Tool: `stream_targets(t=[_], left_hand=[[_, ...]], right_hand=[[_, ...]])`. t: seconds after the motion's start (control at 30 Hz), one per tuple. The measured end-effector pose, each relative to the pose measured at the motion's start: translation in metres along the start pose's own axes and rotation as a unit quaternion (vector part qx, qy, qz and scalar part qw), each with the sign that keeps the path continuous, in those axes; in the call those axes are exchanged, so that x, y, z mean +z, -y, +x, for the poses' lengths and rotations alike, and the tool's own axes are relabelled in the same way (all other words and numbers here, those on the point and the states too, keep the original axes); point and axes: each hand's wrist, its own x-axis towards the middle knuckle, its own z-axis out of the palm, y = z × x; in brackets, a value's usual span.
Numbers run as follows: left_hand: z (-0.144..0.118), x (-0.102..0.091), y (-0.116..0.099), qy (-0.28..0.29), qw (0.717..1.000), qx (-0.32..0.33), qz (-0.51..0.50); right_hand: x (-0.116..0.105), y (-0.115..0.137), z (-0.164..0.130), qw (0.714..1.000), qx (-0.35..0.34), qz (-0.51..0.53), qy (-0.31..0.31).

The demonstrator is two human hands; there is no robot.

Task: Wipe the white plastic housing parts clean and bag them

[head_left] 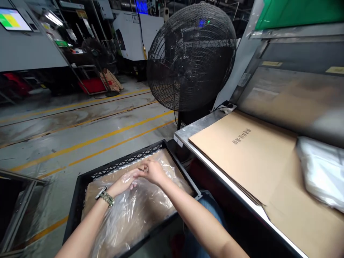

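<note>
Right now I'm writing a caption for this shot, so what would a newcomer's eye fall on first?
The big black fan standing at top centre, beside the workbench, draws the eye first. Below it, the left hand and right hand meet over a clear plastic bag lying on cardboard inside a black crate at lower left. On the right, flat cardboard sheets cover the workbench.

I see a black fan point(191, 57) beside the bench point(188, 133). Flat cardboard point(242, 150) covers it. Possibly folded plastic point(321, 172) lies on top.
</note>
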Motion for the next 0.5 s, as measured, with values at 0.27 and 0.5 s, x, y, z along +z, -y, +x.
stream_targets(t=[0.27,0.5], left_hand=[[-0.012,-0.005,0.007,0.012,0.998,-0.045,-0.036],[-0.02,-0.005,0.014,-0.05,0.992,0.072,0.092]], right_hand=[[0.035,0.006,-0.021,0.994,0.01,0.109,0.013],[0.032,-0.004,-0.03,0.986,-0.05,0.094,0.126]])
